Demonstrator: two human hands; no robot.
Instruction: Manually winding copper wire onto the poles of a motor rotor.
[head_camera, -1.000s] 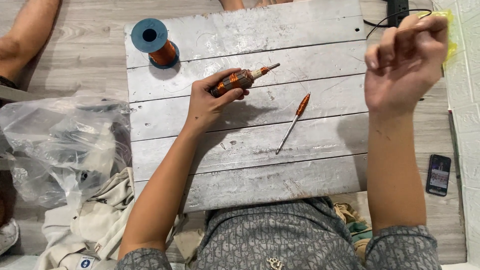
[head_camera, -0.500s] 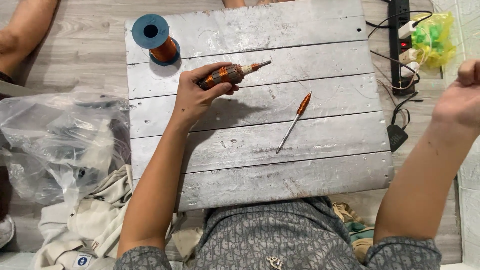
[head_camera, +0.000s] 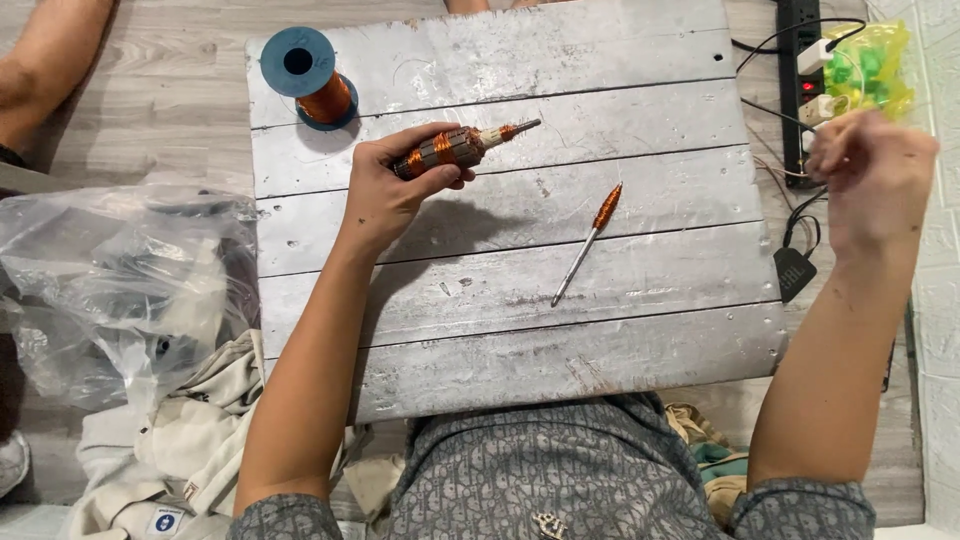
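The left hand (head_camera: 385, 195) keeps its grip closed around a copper-wound motor armature (head_camera: 450, 150), held just above the upper planks of the grey wooden table (head_camera: 520, 330), its shaft pointing right. That hand has barely shifted over the last second. The right hand (head_camera: 870, 175) is what changed: 1 second ago it was raised over the table's right edge, half a second ago it had swung far out to the right, and now it sits back a little, beyond the table's right edge, near the power strip (head_camera: 800, 50) and the green bag (head_camera: 870, 65). Judging by this, the work looks like winding, with the right hand drawing something out from the armature.

That hand is motion-blurred; its fingers look curled, but whether they pinch a wire cannot be told, and no strand between the 2 hands is visible. A second shaft with a copper coil (head_camera: 590, 240) lies loose mid-table, untouched. The wire spool (head_camera: 310, 75) stands at the upper left corner. The clear plastic bag (head_camera: 120, 290) hides its contents.
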